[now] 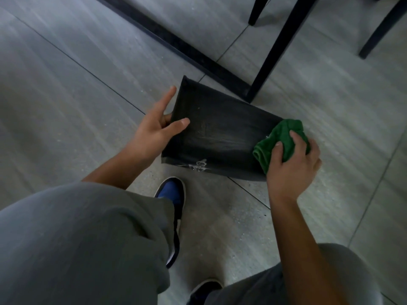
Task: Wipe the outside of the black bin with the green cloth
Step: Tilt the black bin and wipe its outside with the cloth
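Observation:
The black bin (217,130) lies on its side on the grey tiled floor, its open rim to the left and its base to the right. My left hand (157,125) holds the rim, thumb on the upper face and fingers at the opening, with the index finger sticking up. My right hand (293,164) grips the bunched green cloth (278,140) and presses it on the bin's upper face near the base end. Pale smears and a few drops show on the bin's near edge.
Black chair and table legs (274,49) stand just behind the bin, with a black floor rail (176,46) running diagonally. More black legs (382,29) are at the top right. My grey-trousered legs and a blue shoe (170,192) are close below the bin.

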{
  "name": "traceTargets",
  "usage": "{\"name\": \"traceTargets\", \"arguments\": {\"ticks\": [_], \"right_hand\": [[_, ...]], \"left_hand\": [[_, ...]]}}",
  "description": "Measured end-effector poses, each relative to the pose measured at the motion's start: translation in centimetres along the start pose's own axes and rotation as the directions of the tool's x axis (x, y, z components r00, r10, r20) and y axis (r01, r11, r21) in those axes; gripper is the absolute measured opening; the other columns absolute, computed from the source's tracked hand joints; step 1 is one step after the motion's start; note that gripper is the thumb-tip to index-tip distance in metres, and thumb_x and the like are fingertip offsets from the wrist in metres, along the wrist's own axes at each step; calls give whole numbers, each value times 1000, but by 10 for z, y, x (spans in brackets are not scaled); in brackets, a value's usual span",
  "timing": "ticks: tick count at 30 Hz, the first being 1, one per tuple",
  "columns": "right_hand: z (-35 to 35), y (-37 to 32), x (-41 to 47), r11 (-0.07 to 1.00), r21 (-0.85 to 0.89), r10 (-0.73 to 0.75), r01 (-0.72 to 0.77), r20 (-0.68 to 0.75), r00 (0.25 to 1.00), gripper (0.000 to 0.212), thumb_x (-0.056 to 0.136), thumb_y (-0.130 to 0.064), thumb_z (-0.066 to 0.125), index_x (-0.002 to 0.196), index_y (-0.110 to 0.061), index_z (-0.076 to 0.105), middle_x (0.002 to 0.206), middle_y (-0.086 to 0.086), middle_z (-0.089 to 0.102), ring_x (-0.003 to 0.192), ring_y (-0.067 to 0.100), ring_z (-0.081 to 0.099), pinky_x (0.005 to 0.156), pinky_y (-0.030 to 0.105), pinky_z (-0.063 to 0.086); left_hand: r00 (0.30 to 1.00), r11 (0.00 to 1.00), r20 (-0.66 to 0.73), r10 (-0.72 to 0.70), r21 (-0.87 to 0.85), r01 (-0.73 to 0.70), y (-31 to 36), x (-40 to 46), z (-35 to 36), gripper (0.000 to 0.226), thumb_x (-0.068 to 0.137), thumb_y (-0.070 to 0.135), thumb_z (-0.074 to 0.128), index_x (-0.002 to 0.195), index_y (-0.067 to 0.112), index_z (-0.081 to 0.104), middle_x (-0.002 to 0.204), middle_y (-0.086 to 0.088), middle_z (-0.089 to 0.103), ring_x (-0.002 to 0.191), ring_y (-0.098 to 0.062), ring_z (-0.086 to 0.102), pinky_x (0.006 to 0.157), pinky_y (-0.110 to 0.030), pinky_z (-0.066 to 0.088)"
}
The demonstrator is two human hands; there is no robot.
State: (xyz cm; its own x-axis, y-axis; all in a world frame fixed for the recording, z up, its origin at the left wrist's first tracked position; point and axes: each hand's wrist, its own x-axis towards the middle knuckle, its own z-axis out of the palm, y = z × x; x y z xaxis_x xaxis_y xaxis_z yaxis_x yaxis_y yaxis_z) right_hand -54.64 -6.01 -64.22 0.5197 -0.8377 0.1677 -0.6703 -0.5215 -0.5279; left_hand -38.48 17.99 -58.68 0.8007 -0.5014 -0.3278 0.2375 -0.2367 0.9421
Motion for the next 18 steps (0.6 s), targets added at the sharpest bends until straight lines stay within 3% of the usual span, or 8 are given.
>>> {"name": "traceTargets", "arguments": {"ticks": [3,5,7,10,11,13,15,18], "right_hand": [[-18,-7,20,999,12,31,-33,101,994,43,92,-27,67,135,-26,65,140,10,58,119,33,58,87,29,39],[-35,-18,34,998,70,1,-11,138,990,41,86,-29,70,126,-35,67,129,-5,66,110,13,63,84,21,41],[-50,-37,42,949,313,-7,-40,148,989,31,80,-35,69,110,-43,69,105,-23,71,92,-6,66,76,12,47],[-45,-56,42,835,543,30,-90,117,993,5,84,-33,64,87,-32,67,76,-16,69,69,-3,64,62,22,51],[-41,-63,40,851,517,19,-90,140,990,5,90,-28,61,86,-29,65,75,-16,66,68,-6,60,64,23,48],[-32,-64,32,922,376,-9,-88,250,968,5,98,-21,60,100,-22,64,96,-12,66,83,-9,57,75,24,44],[-28,-59,23,968,244,-15,-56,277,961,26,97,-19,62,123,-15,63,124,1,61,110,7,55,86,20,39],[-28,-62,11,943,308,-154,128,63,986,43,94,-13,58,136,-12,58,139,8,56,127,18,53,101,16,39]], "left_hand": [[999,998,26,32,52,-34,-1,3,4,61,107,21,50,161,35,24,146,-1,56,122,-17,64,98,-38,58],[999,998,13,32,62,-33,-2,5,6,57,109,22,46,160,34,27,146,6,55,127,-13,60,106,-38,53],[999,997,-8,32,76,-31,-3,6,5,56,109,27,45,160,39,25,143,15,55,123,-5,60,99,-25,54],[999,995,-26,36,89,-34,-5,9,5,59,109,31,44,161,42,20,147,17,47,120,1,55,92,-18,51],[999,994,-25,46,97,-43,-4,9,6,60,109,30,44,161,41,18,151,14,43,122,0,54,89,-15,51],[998,993,-23,62,104,-59,-3,9,8,61,109,28,44,162,40,16,160,8,37,129,-7,51,85,-9,53],[997,992,-32,68,104,-64,-2,8,9,61,109,27,44,161,39,16,161,6,35,134,-13,47,82,-4,51],[996,986,-34,88,147,-82,-1,9,8,61,109,27,45,162,38,15,163,5,33,139,-16,44,92,-10,52]]}}
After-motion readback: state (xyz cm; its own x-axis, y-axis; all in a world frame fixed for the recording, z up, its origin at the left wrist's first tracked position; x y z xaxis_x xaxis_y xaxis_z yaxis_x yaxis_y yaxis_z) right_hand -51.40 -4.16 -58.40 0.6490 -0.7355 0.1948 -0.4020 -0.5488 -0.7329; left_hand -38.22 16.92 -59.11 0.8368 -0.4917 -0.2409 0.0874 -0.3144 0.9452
